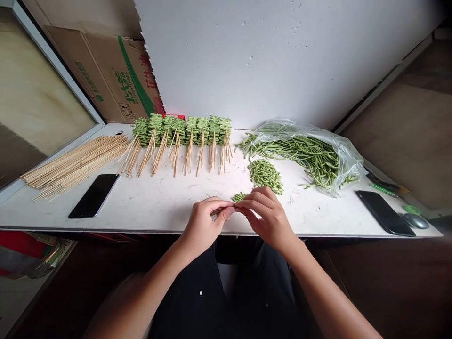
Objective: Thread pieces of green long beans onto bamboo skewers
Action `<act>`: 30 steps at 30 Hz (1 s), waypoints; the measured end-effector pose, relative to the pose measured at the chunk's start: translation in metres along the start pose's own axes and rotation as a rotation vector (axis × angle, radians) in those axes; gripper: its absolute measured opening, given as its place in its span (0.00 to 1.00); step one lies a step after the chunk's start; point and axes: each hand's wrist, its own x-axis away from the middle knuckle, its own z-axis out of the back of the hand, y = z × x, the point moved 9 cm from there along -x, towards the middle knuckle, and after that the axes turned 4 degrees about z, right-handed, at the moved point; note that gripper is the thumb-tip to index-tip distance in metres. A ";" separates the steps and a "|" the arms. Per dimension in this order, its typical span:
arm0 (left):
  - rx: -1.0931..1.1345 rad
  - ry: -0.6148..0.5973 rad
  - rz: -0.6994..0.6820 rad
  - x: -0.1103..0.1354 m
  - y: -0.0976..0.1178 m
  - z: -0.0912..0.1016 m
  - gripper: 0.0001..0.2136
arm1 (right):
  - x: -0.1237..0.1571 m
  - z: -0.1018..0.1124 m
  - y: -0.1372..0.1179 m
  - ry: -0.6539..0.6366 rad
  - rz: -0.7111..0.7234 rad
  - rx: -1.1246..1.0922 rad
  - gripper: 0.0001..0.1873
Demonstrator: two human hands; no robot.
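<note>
Green bean pieces [265, 176] are heaped on the counter [158, 197], far of the right hand [267, 214], whose closure and hold cannot be told. A thin stick [213, 213] is apparently pinched in the closed grip of the left hand [203, 223]; fingertips could be pricked if its tip slips.

Short, cut green bean pieces [265, 177] lie in a rounded heap, with a smaller green cluster [238, 197] (partly hidden) just nearer. Left of them, layered green bean skewers [180, 129] sit stacked in a row, bare ends frontward; slender, loose tan wooden skewers [78, 162] lie massed farther left.
</note>
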 end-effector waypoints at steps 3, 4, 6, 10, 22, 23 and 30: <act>0.034 -0.023 0.017 0.003 0.002 -0.005 0.11 | 0.001 0.006 -0.002 0.106 -0.042 -0.069 0.08; 0.058 -0.028 0.031 0.003 0.002 -0.006 0.11 | 0.003 0.006 -0.001 0.139 -0.072 -0.101 0.08; 0.127 -0.043 0.066 0.004 0.001 -0.009 0.12 | 0.008 0.003 0.003 0.193 -0.149 -0.169 0.06; 0.282 -0.069 0.143 0.003 -0.006 -0.015 0.16 | 0.018 -0.005 0.013 0.272 -0.280 -0.299 0.08; 0.460 -0.031 0.294 -0.009 -0.050 -0.015 0.19 | 0.034 0.014 0.095 0.269 -0.495 0.078 0.15; 0.458 -0.027 0.289 -0.010 -0.051 -0.014 0.19 | 0.036 0.014 0.102 0.245 -0.481 0.151 0.16; 0.423 -0.043 0.286 -0.012 -0.050 -0.012 0.19 | 0.046 0.000 0.125 0.074 -0.564 0.197 0.28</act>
